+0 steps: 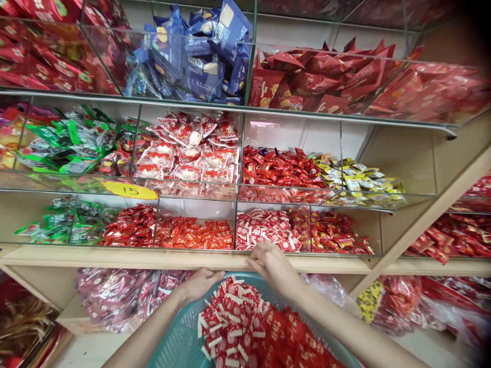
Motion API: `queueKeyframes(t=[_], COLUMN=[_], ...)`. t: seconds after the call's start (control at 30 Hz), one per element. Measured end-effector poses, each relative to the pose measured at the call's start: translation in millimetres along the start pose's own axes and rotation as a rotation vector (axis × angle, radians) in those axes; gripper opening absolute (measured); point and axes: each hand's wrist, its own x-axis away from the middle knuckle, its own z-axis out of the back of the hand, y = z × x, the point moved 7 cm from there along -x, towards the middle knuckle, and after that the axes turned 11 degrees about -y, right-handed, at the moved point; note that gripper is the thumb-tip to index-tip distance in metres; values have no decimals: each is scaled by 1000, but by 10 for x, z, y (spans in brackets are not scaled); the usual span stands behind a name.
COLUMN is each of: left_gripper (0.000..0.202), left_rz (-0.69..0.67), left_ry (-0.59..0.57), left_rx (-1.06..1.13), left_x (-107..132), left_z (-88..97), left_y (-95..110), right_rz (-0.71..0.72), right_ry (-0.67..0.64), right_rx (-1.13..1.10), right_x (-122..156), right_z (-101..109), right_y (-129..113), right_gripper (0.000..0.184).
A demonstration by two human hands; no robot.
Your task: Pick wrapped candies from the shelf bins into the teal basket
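A teal plastic basket point(174, 340) is at the bottom centre, below the shelf edge. It holds red-and-white wrapped candies point(233, 322) on its left and red packets with gold print point(291, 337) on its right. My left hand point(199, 284) grips the basket's far rim, its fingers mostly hidden. Above the rim, my right hand point(273, 266) is at the wooden shelf edge, fingers curled in; anything inside them is hidden. Just behind it, a glass compartment contains a heap of similar red-and-white candies point(264, 227).
Glass-fronted shelves hold orange packets point(203, 234), dark red candies point(339, 232), blue packets point(203, 56) and green-wrapped sweets point(72, 135). A yellow "15" tag point(129, 189) hangs on the middle shelf. Bagged sweets point(111, 294) lie under the wooden ledge point(115, 258).
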Motion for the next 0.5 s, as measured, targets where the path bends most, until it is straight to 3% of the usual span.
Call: queueKeyframes(t=[0.17, 0.3, 0.5], left_gripper=[63, 61, 57], left_rz=[-3, -12, -10], left_ry=[3, 20, 12], left_rx=[-39, -66, -97], left_x=[-11, -46, -54], left_z=[13, 35, 39], left_y=[-23, -71, -73], right_rz=[-65, -99, -101], right_ry=[84, 5, -49], right_rx=[192, 190, 139], right_x=[-95, -155, -200], right_z=[337, 306, 173], right_y=[507, 801, 884], right_gripper=[17, 16, 22])
